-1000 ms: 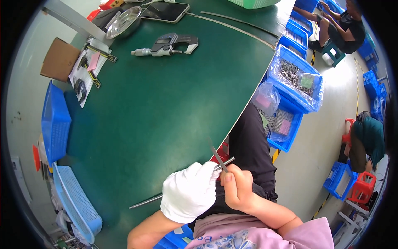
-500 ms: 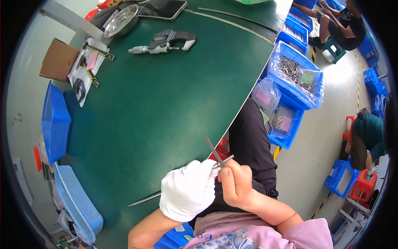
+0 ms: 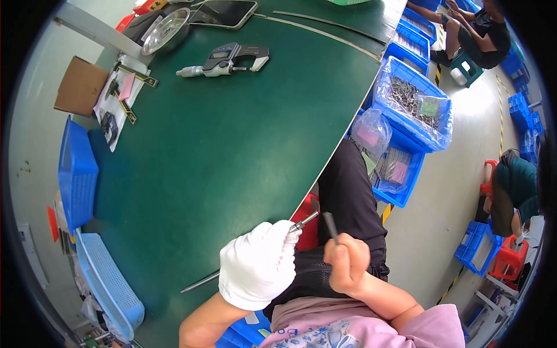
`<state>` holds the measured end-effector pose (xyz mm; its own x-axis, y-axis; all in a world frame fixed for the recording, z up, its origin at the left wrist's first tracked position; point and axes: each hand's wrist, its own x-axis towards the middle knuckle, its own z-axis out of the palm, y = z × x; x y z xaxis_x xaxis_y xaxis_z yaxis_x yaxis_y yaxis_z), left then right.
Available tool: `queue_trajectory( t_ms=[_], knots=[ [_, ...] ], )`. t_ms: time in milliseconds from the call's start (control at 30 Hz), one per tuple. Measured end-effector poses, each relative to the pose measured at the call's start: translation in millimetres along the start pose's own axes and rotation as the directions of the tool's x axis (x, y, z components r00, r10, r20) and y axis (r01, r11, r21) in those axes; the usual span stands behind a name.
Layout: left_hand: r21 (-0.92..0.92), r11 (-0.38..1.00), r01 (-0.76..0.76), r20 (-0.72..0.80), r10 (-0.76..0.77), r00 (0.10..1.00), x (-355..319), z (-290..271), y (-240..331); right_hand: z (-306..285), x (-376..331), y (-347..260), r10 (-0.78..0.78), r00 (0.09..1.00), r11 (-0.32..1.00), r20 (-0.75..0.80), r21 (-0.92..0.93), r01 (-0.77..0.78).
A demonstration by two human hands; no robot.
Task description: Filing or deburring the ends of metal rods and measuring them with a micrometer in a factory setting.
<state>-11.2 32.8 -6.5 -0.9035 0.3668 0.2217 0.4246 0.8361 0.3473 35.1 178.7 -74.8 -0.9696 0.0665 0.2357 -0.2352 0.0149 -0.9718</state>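
Note:
My left hand (image 3: 256, 268), in a white glove, is closed around a slim metal rod (image 3: 201, 281). One end of the rod sticks out past the fingers toward the upper right and has a stepped, grooved tip; its long tail runs out behind the glove to the lower left, over the table. My bare right hand (image 3: 348, 262) pinches a flat, dark grey file (image 3: 330, 225) that points up. A small gap separates the file from the rod's tip. Both hands are at the near edge of the green table (image 3: 232, 145), above my lap.
A digital micrometer (image 3: 225, 61), phone (image 3: 225, 14) and metal dish (image 3: 166, 32) lie at the table's far side. Calipers (image 3: 126, 95) rest on papers at left, near blue baskets (image 3: 110, 284). Blue crates of metal parts (image 3: 412, 104) stand at right; two people sit beyond.
My right hand has drawn the file off the rod's tip, moving right and slightly down. My left hand has shifted slightly left, still holding the rod.

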Motion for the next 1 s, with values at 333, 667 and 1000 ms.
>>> queue_trajectory(
  t_ms=[333, 667, 1000],
  knots=[
    [-0.030, 1.000, -0.001, -0.012, 0.001, 1.000, 0, 1, 0, 1, 6, -12, 0.078, 0.995, 0.997, 0.065, 0.003, -0.078],
    [-0.048, 0.999, 0.007, 0.009, -0.007, 1.000, 0, -1, 1, -1, 8, -12, 0.184, 0.980, 0.978, 0.076, 0.085, -0.190],
    [-0.069, 0.998, 0.005, 0.005, -0.004, 1.000, -2, 0, -1, 7, 13, -16, 0.157, 0.980, 0.988, 0.121, -0.008, -0.157]
  ],
)
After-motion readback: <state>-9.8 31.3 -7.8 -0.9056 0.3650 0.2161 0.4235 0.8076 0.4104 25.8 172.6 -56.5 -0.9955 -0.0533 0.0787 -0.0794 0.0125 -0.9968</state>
